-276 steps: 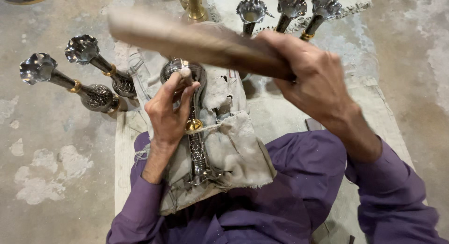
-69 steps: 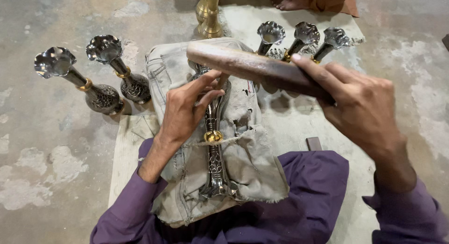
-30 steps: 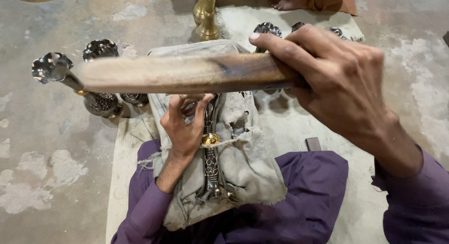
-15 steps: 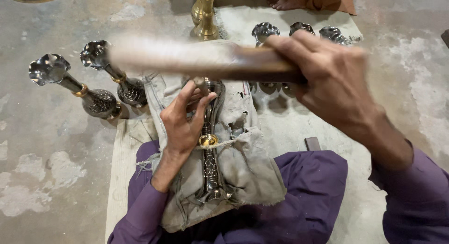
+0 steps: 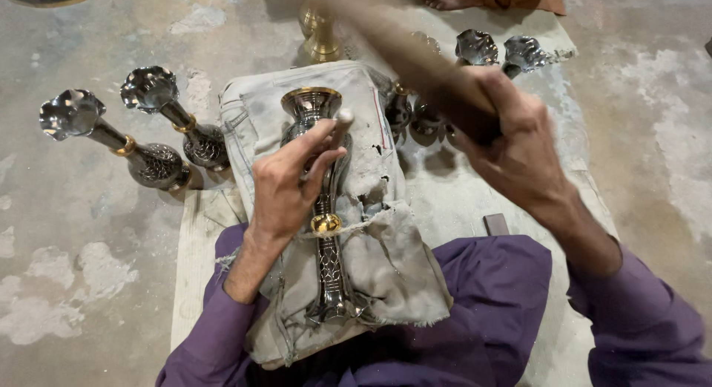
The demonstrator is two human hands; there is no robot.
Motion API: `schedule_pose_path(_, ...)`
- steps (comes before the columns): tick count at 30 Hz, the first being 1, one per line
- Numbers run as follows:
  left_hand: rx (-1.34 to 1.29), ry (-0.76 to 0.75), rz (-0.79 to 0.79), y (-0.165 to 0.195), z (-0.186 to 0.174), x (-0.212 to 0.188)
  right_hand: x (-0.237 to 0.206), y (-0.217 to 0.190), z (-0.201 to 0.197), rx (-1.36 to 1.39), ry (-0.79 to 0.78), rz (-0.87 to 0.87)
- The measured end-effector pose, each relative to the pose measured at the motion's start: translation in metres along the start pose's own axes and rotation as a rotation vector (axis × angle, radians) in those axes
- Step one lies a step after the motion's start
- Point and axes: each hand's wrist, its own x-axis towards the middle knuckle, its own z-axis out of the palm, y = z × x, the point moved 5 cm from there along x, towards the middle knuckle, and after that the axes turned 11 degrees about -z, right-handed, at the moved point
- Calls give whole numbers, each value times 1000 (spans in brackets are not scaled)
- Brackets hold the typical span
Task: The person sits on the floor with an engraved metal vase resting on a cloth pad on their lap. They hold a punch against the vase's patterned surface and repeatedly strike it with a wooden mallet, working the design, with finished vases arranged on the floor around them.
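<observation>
A dark engraved metal vase with brass bands lies lengthwise on a worn grey cloth pad over my lap. Its brass-rimmed mouth points away from me. My left hand rests on the vase's neck and pinches a thin white-tipped tool against the metal. My right hand grips a long wooden stick, raised and blurred, slanting up to the left above the vase.
Two finished flared vases lie on the concrete floor at the left. Several more vases stand behind the pad, with a brass vase at the top. A small dark block sits on the mat at the right.
The stick has swung from level across the vase to a raised slant up and away. My left hand stays on the vase's neck with the small tool.
</observation>
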Motion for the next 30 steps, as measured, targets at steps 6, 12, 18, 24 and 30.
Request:
schedule_pose_path(6,46,-27,57,5,-2,2,-6,3,10,47,16,31)
schedule_pose_path(12,58,-121,-42,3,4,8,-15,3,13,-159,32,-3)
schedule_pose_path(18,45,-146,45,15,-3,7,-23,8,25,-53,28,47)
schedule_pose_path(24,56,-212,42,18,-1,13,-31,8,34,71,23,110)
schedule_pose_path(30,41,-224,48,24,-3,15,-40,16,37,337,129,148)
